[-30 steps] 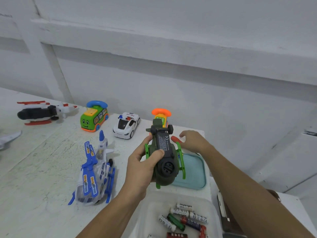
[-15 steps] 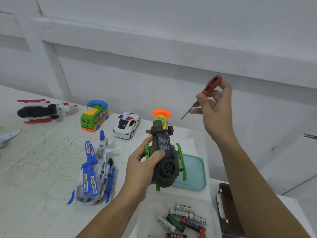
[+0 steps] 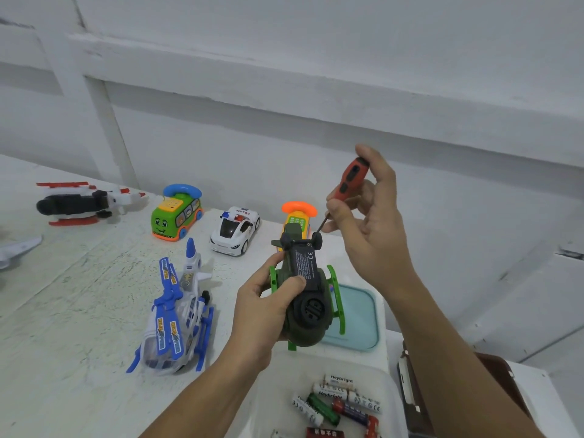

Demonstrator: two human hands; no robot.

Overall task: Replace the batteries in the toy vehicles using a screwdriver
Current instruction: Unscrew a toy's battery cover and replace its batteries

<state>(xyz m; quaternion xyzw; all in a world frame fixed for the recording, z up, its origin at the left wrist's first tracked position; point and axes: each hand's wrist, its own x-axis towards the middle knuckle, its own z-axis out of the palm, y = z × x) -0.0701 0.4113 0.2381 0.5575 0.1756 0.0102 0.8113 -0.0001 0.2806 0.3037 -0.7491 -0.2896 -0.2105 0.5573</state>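
– helicopter (image 3: 311,314), the green one: where is it?
– in the left hand (image 3: 262,311), belly up, lifted off the table (image 3: 63,311). fingers and thumb curl round its body, and the thumb lies on the black label plate.
– and the screwdriver (image 3: 352,178)?
– the right hand (image 3: 373,222) pinches its red handle between thumb and fingertips, just above and beyond the left-hand grip. the shaft slants down towards the toy's tail end, by the small black wheels. i can't tell whether the tip touches.
– batteries?
– loose batteries (image 3: 335,403) lie in a clear tub (image 3: 268,390) just below the left hand. a teal lid (image 3: 360,317) lies flat under the held toy, to its right.
– other toys?
– a blue-and-white helicopter (image 3: 177,314) sits just left of the left wrist. beyond the grip, along the wall, stand a green bus (image 3: 175,216), a white police car (image 3: 235,229) and an orange-topped phone toy (image 3: 298,213), partly hidden behind the green tail. far to the left lies a red, white and black helicopter (image 3: 82,203).
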